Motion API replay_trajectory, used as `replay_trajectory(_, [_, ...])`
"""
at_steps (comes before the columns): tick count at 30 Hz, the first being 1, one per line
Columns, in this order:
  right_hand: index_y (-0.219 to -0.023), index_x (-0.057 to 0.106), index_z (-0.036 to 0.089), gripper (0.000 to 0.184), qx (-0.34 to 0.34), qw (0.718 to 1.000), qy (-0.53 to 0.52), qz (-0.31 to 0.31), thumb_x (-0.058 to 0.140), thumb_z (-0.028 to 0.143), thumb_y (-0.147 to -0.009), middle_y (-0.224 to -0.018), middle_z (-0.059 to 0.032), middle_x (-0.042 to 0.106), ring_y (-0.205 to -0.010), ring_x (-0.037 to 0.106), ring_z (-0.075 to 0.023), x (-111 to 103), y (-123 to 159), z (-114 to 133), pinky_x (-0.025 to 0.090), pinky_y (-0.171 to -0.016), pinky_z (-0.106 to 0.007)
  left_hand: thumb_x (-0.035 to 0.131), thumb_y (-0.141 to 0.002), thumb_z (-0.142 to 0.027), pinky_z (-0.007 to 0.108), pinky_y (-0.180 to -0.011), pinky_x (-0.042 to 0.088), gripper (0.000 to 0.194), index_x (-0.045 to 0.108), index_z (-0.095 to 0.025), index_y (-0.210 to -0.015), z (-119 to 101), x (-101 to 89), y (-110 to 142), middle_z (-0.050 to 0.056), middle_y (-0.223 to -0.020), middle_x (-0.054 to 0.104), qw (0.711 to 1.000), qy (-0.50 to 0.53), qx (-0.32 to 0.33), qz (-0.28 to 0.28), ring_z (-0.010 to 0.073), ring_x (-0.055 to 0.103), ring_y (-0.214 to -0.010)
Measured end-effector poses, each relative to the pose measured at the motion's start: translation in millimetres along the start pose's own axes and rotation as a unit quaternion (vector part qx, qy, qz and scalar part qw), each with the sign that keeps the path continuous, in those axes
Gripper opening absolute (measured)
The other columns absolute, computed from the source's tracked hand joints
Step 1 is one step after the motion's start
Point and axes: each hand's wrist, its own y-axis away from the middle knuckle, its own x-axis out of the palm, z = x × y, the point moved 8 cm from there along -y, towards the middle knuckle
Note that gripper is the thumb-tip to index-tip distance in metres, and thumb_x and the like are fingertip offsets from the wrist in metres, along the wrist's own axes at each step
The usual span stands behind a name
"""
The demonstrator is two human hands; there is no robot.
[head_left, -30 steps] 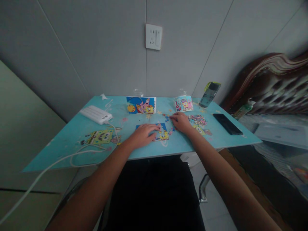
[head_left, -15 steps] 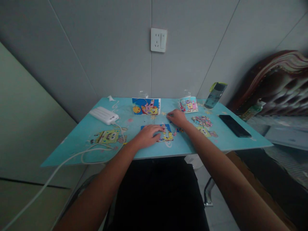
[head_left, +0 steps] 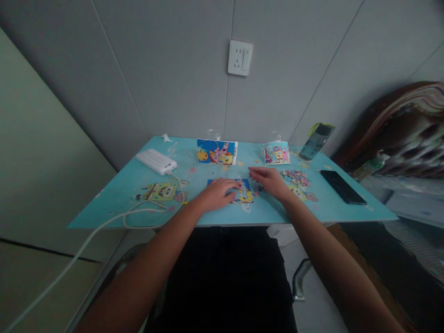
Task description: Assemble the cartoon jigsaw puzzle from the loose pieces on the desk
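Note:
A partly assembled jigsaw puzzle [head_left: 247, 190] with a blue, yellow and pink cartoon picture lies near the table's front. My left hand [head_left: 219, 193] rests flat over its left part, fingers stretched out and covering much of it. Just right of the puzzle, my right hand [head_left: 269, 180] hovers low with thumb and fingers drawn together. A small reddish puzzle piece seems to show at those fingertips. Several loose pieces [head_left: 261, 188] lie under and beside that hand. Farther right is a heap of small multicoloured puzzle pieces [head_left: 295, 177].
Two picture cards stand behind, a blue one [head_left: 217, 152] and a smaller light one [head_left: 276, 153]. A white power bank [head_left: 157, 161] with a cable [head_left: 104, 224] is at left. At right are a phone [head_left: 342, 187] and a bottle [head_left: 316, 142]. The wall borders the table's back.
My right hand has drawn back from near the small card toward the puzzle and turned, fingers pointing left. My left hand stays on the puzzle. The camera view has shifted slightly left.

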Motion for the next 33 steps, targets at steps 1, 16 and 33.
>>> replay_trajectory(1, [-0.126, 0.072, 0.019, 0.040, 0.000, 1.000, -0.014, 0.013, 0.060, 0.040, -0.095, -0.095, -0.0065, 0.077, -0.076, 0.068, -0.0192, 1.7, 8.4, 2.9, 0.056, -0.070, -0.032, 0.058, -0.094, -0.021, 0.043, -0.115, 0.040, 0.031, 0.067, -0.028, -0.123, 0.1, 0.2, 0.1, 0.000, -0.136, 0.066, 1.000, -0.001, 0.000, -0.001, 0.0224, 0.057, -0.130])
replay_trajectory(16, [-0.120, 0.076, 0.022, 0.033, -0.049, 0.997, 0.051, 0.035, 0.063, 0.033, -0.093, -0.089, -0.0053, 0.075, -0.070, 0.059, -0.0177, 21.1, 41.9, 34.0, 0.045, -0.066, -0.031, 0.059, -0.094, -0.021, 0.044, -0.114, 0.039, 0.033, 0.069, -0.031, -0.125, 1.5, 2.4, 0.6, 0.000, -0.141, 0.062, 1.000, -0.017, 0.009, 0.001, 0.0230, 0.056, -0.132])
replay_trajectory(33, [-0.113, 0.078, 0.022, 0.026, -0.093, 0.986, 0.138, 0.022, 0.061, 0.034, -0.097, -0.086, -0.0065, 0.071, -0.079, 0.062, -0.0213, 24.4, 48.5, 36.4, 0.046, -0.078, -0.036, 0.057, -0.096, -0.023, 0.044, -0.115, 0.038, 0.033, 0.069, -0.030, -0.125, -0.5, 1.3, 0.6, -0.001, -0.141, 0.063, 1.000, -0.017, 0.008, 0.001, 0.0227, 0.056, -0.131])
